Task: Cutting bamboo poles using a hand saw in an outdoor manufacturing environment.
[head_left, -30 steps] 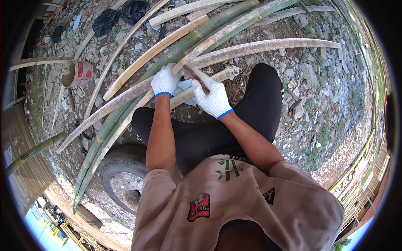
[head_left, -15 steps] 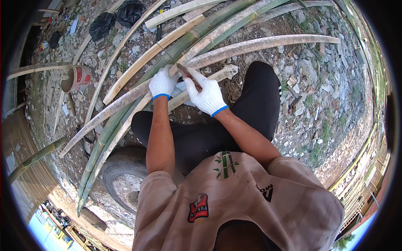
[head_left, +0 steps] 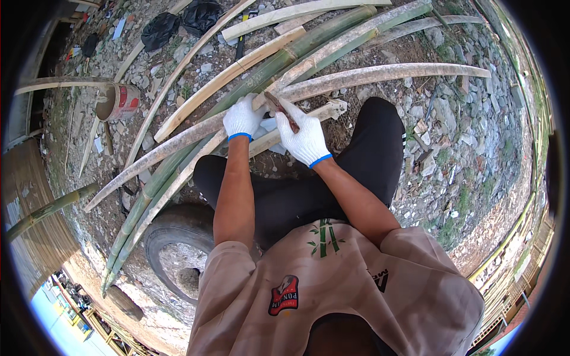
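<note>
My left hand point(head_left: 241, 118), in a white knit glove with a blue cuff, is closed around a long weathered bamboo strip point(head_left: 160, 151). Close beside it, my right hand point(head_left: 306, 140), gloved the same way, grips a rusty brown hand tool point(head_left: 275, 103). The tool's dark end lies against the strip by my left fingers; its exact kind is hard to make out. Green bamboo poles point(head_left: 249, 82) run diagonally beneath and beyond my hands. A pale cut strip point(head_left: 327, 110) lies below them, near my bent knees.
An old tire point(head_left: 155, 237) lies at lower left. Further left stands a bucket point(head_left: 127, 102) with a red label. Black plastic bags point(head_left: 200, 16), a hammer-like tool point(head_left: 240, 47) and light wooden strips point(head_left: 225, 77) lie on the far ground. Broken stones point(head_left: 442, 113) cover the right.
The whole view has shifted slightly, so things sit a little lower and to the right. Both hands keep nearly the same place on the strip, still holding it and the tool.
</note>
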`<state>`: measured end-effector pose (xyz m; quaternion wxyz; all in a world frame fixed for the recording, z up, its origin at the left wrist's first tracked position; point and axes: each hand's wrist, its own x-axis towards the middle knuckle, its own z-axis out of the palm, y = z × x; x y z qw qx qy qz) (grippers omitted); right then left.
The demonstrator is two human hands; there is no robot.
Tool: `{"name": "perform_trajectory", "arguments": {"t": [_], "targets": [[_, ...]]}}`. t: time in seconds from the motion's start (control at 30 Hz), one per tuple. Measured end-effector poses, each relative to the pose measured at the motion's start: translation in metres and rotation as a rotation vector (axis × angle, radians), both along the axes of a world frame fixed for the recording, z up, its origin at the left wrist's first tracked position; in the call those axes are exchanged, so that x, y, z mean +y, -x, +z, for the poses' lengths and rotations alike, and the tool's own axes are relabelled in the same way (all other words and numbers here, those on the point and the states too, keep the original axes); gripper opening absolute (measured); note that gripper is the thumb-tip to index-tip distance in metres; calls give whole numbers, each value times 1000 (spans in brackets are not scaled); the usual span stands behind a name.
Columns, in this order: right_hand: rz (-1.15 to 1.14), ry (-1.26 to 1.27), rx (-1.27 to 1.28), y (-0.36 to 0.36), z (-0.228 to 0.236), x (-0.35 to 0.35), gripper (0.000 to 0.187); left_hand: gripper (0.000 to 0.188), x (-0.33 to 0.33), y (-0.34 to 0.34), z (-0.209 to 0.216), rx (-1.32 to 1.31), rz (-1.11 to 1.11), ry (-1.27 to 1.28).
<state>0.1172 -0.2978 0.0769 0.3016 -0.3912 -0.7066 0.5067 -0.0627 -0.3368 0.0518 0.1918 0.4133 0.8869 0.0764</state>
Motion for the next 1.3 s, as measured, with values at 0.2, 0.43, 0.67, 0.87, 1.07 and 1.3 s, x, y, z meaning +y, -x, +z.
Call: {"name": "perform_trajectory", "arguments": {"t": [0.2, 0.43, 0.67, 0.87, 1.07, 1.3], "targets": [[121, 88, -106, -62, 36, -34, 44, 49, -17, 13, -6, -37, 34, 17], [-2, 47, -36, -21, 4, -7, 42, 50, 1, 4, -9, -1, -21, -2], [82, 102, -92, -55, 34, -41, 44, 52, -18, 15, 0, -38, 31, 58], [45, 49, -117, -56, 24, -34, 43, 47, -13, 7, -1, -4, 22, 16], [94, 28, -122, 15, 10, 8, 45, 47, -10, 10, -20, -40, 15, -16], [69, 202, -142, -77, 56, -32, 43, 53, -14, 8, -6, 30, 31, -105]]}}
